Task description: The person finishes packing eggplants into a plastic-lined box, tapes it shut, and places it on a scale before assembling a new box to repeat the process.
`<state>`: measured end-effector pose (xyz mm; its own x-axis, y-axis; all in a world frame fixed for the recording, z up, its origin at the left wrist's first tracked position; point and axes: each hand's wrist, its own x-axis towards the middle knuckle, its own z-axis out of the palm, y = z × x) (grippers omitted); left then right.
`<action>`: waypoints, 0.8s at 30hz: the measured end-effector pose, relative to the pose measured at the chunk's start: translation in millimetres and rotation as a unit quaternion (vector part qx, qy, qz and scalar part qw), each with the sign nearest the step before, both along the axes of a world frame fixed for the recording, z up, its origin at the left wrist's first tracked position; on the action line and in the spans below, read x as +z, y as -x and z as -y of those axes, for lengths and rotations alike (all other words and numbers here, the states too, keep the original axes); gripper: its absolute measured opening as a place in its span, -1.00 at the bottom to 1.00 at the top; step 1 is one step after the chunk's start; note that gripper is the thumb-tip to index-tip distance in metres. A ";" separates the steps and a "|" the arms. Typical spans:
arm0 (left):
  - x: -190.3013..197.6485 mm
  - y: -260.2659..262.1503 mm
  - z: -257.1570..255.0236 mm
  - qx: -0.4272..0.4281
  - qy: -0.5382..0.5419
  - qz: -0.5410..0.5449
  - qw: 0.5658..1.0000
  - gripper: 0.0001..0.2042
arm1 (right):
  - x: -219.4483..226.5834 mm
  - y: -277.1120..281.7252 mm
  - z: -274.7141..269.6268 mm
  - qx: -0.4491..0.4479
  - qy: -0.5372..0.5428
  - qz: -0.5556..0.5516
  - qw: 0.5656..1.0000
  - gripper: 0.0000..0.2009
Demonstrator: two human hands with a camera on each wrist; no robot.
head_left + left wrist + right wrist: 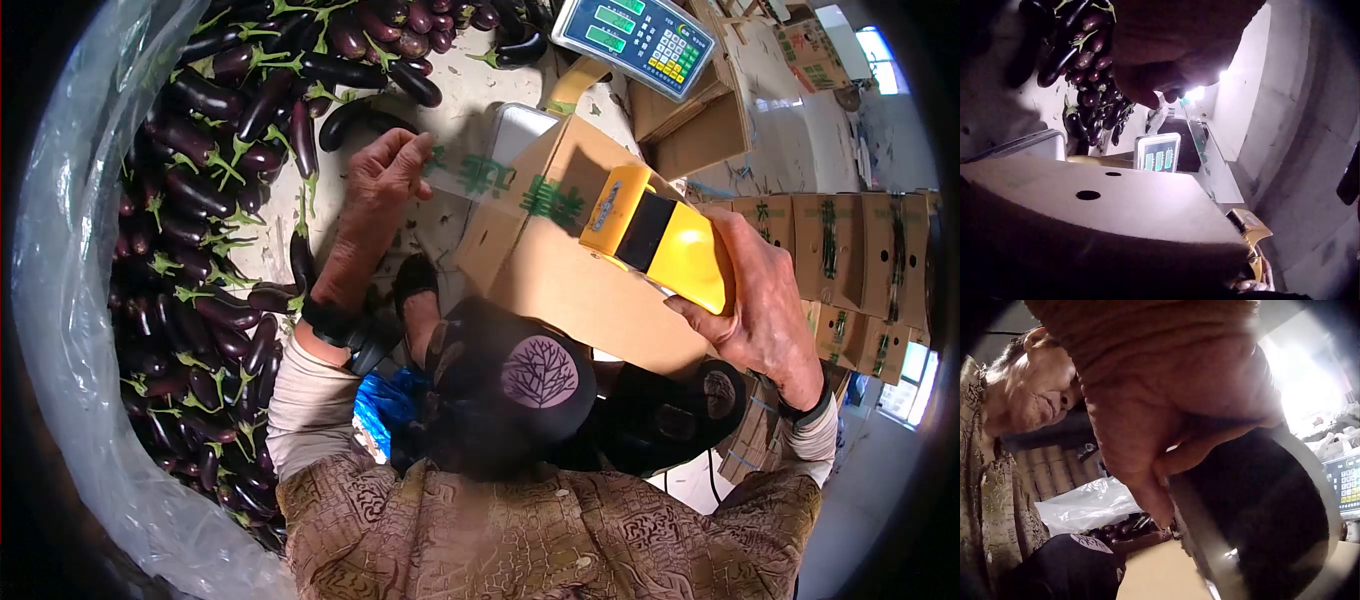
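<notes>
Clear tape with green print [500, 182] stretches above a cardboard box [590, 320] in the head view. My left hand [385, 185] pinches its free end between thumb and fingers, to the left of the box. The other end runs into a yellow tape dispenser [690, 255], gripped by my right hand [765, 300] over the box's right part. In the right wrist view, that hand [1172, 406] curls round the dispenser beside a dark, round tape roll [1260, 512]. Two round holes show in the box side [1141, 206] in the left wrist view.
Eggplants [205, 190] are heaped on the left, inside a clear plastic sheet [70, 250]. Behind the box stands a scale with a lit display [635, 40]. Stacked cartons [850, 250] are at the right. The person's dark-clad knee [490, 400] is close to the box.
</notes>
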<state>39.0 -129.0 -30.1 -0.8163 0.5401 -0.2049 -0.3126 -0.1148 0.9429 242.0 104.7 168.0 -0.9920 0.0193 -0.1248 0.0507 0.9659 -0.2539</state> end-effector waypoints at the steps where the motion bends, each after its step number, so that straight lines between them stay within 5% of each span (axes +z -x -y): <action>1: -4.0 -1.3 -0.2 -0.002 0.033 -0.028 0.999 -0.81 | 0.4 2.6 1.6 0.008 -0.009 -0.004 1.000 -0.46; 9: -42.7 -14.5 -14.8 -0.017 0.097 -0.057 0.993 -0.78 | 2.2 12.2 6.2 0.023 -0.032 0.023 0.999 -0.45; 12: -78.8 -27.3 -33.1 -0.066 0.105 -0.295 0.948 -0.81 | -1.0 11.4 7.3 0.012 -0.029 0.022 0.999 -0.45; 13: -78.7 -31.3 -37.5 -0.066 0.108 -0.290 0.948 -0.81 | -2.9 11.0 7.7 0.001 -0.025 0.014 1.000 -0.45; 15: -75.5 -37.1 -46.6 -0.073 0.169 -0.472 0.862 -0.79 | -6.0 9.6 7.1 -0.007 -0.018 0.014 1.000 -0.45; 19: -67.8 -39.1 -52.1 -0.155 0.249 -0.335 0.895 -0.83 | -10.5 10.6 7.2 -0.012 0.002 0.001 1.000 -0.46; 22: -78.8 -34.7 -52.9 -0.229 0.325 -0.289 0.871 -0.80 | -12.3 10.2 5.6 -0.012 -0.002 0.000 1.000 -0.48; 24: -92.2 -30.8 -52.6 -0.202 0.277 -0.295 0.892 -0.78 | -14.0 8.8 6.2 -0.020 0.005 0.003 1.000 -0.48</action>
<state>69.8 -76.4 -122.3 -0.6317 0.7640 -0.1312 0.3457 0.4292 0.8344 233.1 98.5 153.9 -0.9898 0.0572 -0.1304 0.0903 0.9603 -0.2640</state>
